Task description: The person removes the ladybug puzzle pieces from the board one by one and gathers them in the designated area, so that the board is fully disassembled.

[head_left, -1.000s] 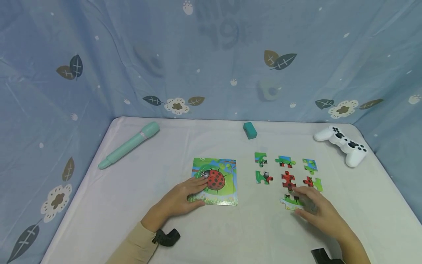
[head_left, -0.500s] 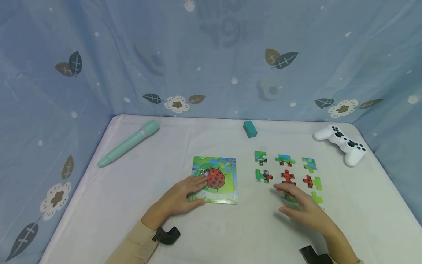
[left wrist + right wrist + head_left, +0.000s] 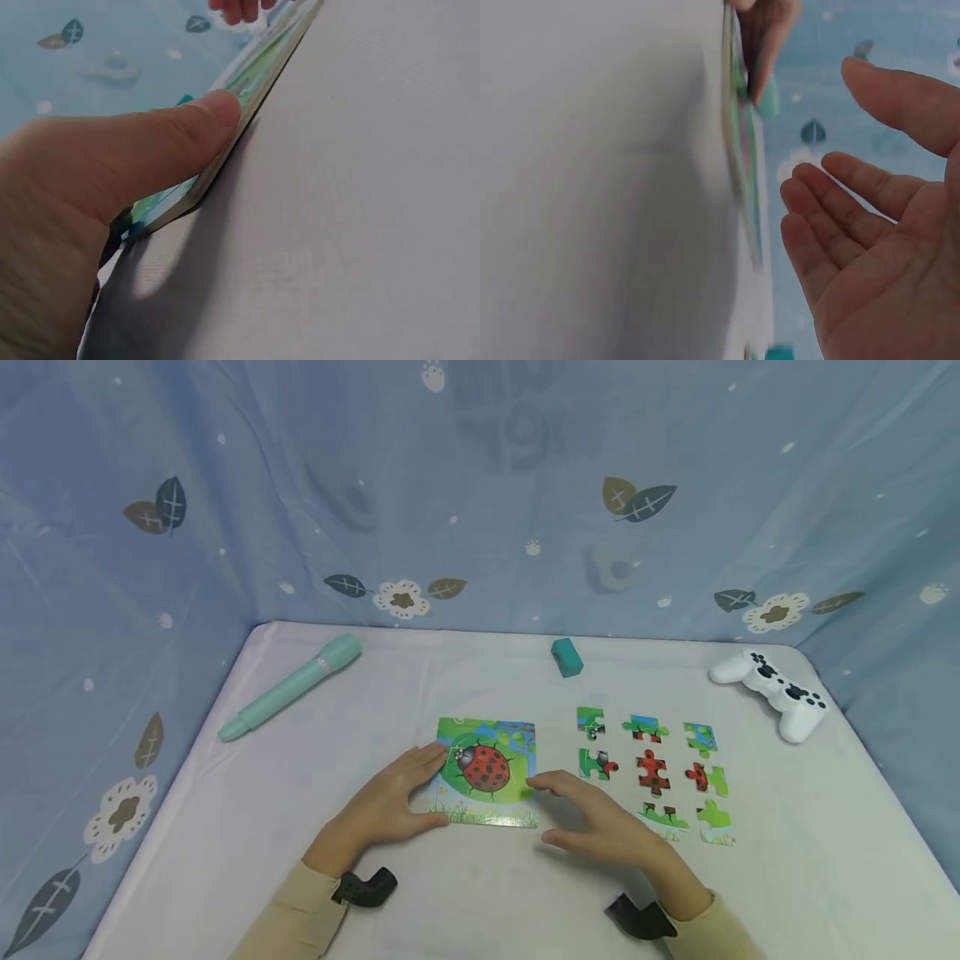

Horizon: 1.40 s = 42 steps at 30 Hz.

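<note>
A square ladybug puzzle board (image 3: 483, 772) lies in the middle of the white table. My left hand (image 3: 390, 797) rests at its left side, fingers extended along the left edge and thumb at the near corner. In the left wrist view the thumb (image 3: 180, 135) lies against the board's edge. My right hand (image 3: 600, 827) hovers at the board's right edge, fingers loosely bent with nothing between them. The right wrist view shows its palm (image 3: 885, 292) facing the board. Several loose jigsaw pieces (image 3: 652, 772) lie in rows to the right.
A mint green microphone-shaped stick (image 3: 292, 689) lies at the back left. A teal block (image 3: 567, 657) sits near the back edge, and a white game controller (image 3: 772, 693) is at the back right. Blue patterned cloth (image 3: 480, 510) hangs behind the table.
My right hand has moved left from the lower loose pieces to the board's right edge, uncovering them. My left hand's fingers have drawn back from the ladybug picture towards the left edge.
</note>
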### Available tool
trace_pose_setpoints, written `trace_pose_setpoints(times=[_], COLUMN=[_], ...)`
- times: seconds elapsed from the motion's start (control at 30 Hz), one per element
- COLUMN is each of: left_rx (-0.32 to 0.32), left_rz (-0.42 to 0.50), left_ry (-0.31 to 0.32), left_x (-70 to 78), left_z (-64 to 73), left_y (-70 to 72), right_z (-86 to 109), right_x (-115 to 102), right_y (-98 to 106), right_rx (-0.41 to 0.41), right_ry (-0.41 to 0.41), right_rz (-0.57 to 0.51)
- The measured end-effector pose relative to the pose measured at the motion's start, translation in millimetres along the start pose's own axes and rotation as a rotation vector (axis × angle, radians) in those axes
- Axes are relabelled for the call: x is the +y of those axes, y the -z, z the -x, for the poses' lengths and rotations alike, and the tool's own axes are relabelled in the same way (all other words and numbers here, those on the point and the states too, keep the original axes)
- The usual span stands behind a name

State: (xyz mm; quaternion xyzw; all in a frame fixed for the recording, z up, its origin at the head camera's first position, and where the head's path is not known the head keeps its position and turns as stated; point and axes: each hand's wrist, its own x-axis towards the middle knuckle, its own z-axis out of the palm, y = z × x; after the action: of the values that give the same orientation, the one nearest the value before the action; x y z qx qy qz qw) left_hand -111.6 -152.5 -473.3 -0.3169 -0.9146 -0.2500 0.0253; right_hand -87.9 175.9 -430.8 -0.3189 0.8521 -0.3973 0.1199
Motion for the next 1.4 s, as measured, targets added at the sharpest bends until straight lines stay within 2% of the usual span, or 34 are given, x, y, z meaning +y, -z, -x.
trace_pose_setpoints(times=[0.23,0.37,0.5,0.77,0.9,1.23,1.4], left_rx=[-0.026,-0.034,-0.034,-0.019,-0.016,-0.02,-0.016], left_rz=[0.02,0.018,0.027,0.029,0.017,0.023,0.034], left_ry=[0.013,0.017,-0.001,-0.031,-0.05,-0.027,-0.022], left_x=[-2.7,-2.4,-3.0,-3.2,-4.5,-5.6,-5.8], left_z=[1.2,0.5,-1.2,-0.9,-1.6,-1.1,-1.5], left_y=[-0.7,-1.0,-2.4,-0.6,-0.6,-0.9,-1.2], right_z=[-44.6,-63.8,-77.4,-81.9,-82.3,-84.9,-86.1], right_x=[-15.7,-22.5,-23.7,-15.4,-14.9,-12.7,-13.6], right_y=[-24.6,-38.0,-49.7,-70.1,-71.3,-72.0,-71.2], right_rx=[-0.084,-0.101,-0.075,-0.028,-0.007,0.013,0.019], right_ry=[0.066,0.039,0.002,0.016,0.01,0.034,0.017], right_rz=[-0.072,-0.024,0.047,0.08,0.076,0.05,0.032])
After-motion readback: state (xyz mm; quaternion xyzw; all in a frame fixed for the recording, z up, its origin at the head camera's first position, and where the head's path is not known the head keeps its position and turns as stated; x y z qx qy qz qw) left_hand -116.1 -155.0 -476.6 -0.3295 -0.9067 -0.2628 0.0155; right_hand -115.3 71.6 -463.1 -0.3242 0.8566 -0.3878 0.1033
